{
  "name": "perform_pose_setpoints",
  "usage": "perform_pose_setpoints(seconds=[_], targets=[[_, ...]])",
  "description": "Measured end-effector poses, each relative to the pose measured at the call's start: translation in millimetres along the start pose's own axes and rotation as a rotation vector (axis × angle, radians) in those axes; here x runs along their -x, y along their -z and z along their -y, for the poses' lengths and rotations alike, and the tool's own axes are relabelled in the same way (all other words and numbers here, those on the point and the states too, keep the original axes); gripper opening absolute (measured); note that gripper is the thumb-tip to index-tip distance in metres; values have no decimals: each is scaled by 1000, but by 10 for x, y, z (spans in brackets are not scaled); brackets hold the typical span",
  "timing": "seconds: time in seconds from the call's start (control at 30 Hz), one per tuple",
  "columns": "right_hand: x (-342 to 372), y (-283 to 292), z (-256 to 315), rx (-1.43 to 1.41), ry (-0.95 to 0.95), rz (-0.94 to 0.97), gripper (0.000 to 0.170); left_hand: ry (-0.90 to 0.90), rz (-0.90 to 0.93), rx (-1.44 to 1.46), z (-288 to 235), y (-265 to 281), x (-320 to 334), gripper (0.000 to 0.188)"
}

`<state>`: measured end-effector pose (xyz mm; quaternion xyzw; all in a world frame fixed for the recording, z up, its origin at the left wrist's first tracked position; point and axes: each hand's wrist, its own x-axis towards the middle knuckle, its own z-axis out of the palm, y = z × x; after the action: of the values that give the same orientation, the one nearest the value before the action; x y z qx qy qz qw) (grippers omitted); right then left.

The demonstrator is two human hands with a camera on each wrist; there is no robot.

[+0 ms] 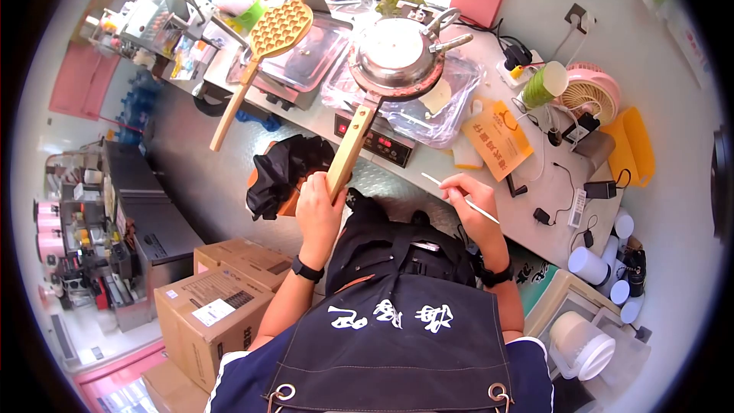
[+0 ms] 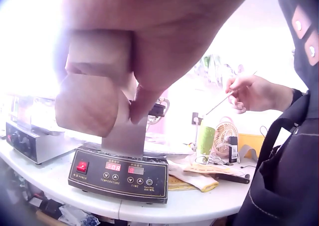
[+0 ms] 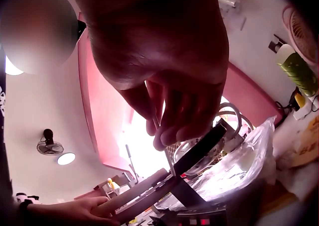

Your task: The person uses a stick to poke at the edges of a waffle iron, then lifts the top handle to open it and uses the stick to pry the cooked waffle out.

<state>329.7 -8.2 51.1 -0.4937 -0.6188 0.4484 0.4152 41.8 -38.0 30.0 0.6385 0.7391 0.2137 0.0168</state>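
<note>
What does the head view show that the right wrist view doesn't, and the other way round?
Only the head view shows the cardboard boxes and a yellow plastic bin. Only the right wrist view shows a dark fan up high, with a round light near it. Both show the left hand gripping a wooden handle, the right hand holding a thin white stick, and a pink fan.

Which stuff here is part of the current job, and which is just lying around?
Likely in use:
- wooden handle, gripped by the left hand
- white stick, held by the right hand
- round metal pan
- control panel, display lit

Probably just around:
- pink fan
- cardboard boxes
- yellow basket
</note>
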Motion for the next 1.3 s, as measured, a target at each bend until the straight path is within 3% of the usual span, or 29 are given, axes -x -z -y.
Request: perform_pose_setpoints(seconds=[0.17, 0.23, 0.27, 0.33, 0.43, 0.5, 0.57, 0.63, 0.7, 0.77, 0.83, 0.9, 0.93, 0.97, 1.03, 1.1, 1.17, 1.23, 1.27, 1.3], targets=[[37, 52, 6, -30, -15, 28, 12, -54, -46, 61, -120, 146, -63, 45], [54, 92, -6, -16, -29, 20, 12, -198, -135, 131, -170, 301, -97, 51], [56, 111, -18, -3, -45, 10, 12, -199, -101, 220, -259, 465, -102, 45], [64, 131, -51, -9, -51, 0, 12, -215, 155, 628, -464, 947, -136, 38], [47, 137, -87, 4, -66, 14, 12, -793, 477, 901, -916, 1798, -300, 23], [31, 118, -91, 17, -76, 23, 12, -1007, 474, 948, -1179, 2095, -288, 22], [23, 79, -57, 25, -45, 21, 12, -1085, 556, 992, -1324, 2184, -289, 26], [13, 65, -14, 30, -48, 25, 11, -1039, 401, 1181, -1543, 2108, -57, 30], [26, 53, -41, 34, -15, 37, 11, -1059, 434, 1246, -1603, 2061, 0, 33], [45, 48, -65, 43, 2, 38, 11, -1072, 829, 1444, -1645, 2086, -17, 37], [73, 56, -87, 46, -16, 33, 11, -1068, 898, 1471, -1720, 2077, -52, 36], [110, 97, -93, 53, -21, 44, 11, -1246, 1049, 1357, -1832, 2105, -236, 33], [131, 108, -90, 61, -27, 40, 12, -1213, 991, 1438, -1900, 2021, -137, 34], [131, 97, -88, 64, -27, 39, 12, -1363, 1106, 1225, -1952, 1941, -123, 46], [150, 105, -87, 48, -20, 32, 12, -1385, 1084, 1244, -2052, 1614, -31, 27], [183, 153, -99, 42, -12, 17, 11, -987, 1256, 1808, -2164, 1495, -155, 24], [207, 188, -118, 33, -36, 0, 11, -624, 1563, 2241, -2240, 1424, -228, 31], [242, 212, -139, 28, -56, -8, 11, -449, 1769, 2499, -2378, 1480, -228, 40], [262, 224, -175, 29, -59, -16, 11, -561, 1776, 2544, -2467, 1535, -163, 49], [281, 235, -212, 31, -64, -24, 11, -439, 1849, 2596, -2506, 1633, -93, 45]])
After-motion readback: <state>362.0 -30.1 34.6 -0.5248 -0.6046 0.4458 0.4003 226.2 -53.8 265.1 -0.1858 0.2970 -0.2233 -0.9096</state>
